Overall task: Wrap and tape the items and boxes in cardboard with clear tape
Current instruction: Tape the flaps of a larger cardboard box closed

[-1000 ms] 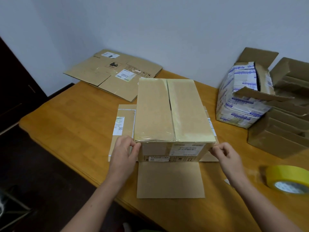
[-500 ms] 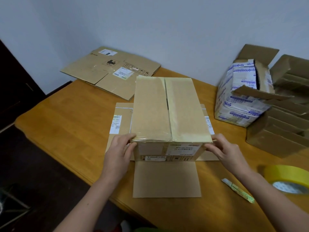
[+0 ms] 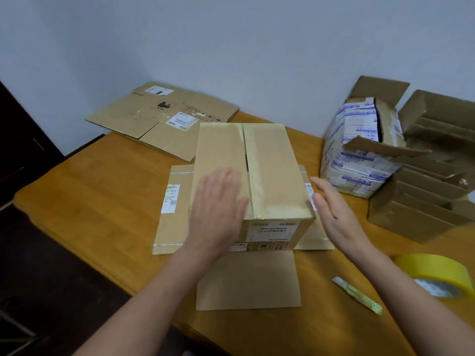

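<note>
Pale wall rose behind the wooden table (image 3: 102,196), and dark floor showed off its left edge. At the back left a flattened carton (image 3: 164,119) lay with its labels facing up, its far part hanging past the table's edge.

Nearer the middle, a cardboard sheet (image 3: 174,211) lay flat on the wood, one panel reaching left, one right and one toward me. The box (image 3: 272,170) stood on the centre of that sheet, closed, with a seam down the middle of its top and a glossy film of tape over it.

My left hand (image 3: 218,204) lay flat on the left half of the box's top, near the front edge, fingers straight and slightly spread, holding nothing. It was blurred, so I could not tell how hard it pressed.

My right hand (image 3: 334,214) was open too, fingers straight and close together, palm turned toward the box's right side, just beside the near corner. Whether it touched the box I could not tell.

Further right, a slim green-and-white stick (image 3: 357,295) lay on the table near the front panel, and a yellowish roll of tape (image 3: 437,276) lay flat beyond it. Behind them stood a torn blue-and-white package (image 3: 359,155), touching a stack of open cartons (image 3: 426,196) at the far right.
</note>
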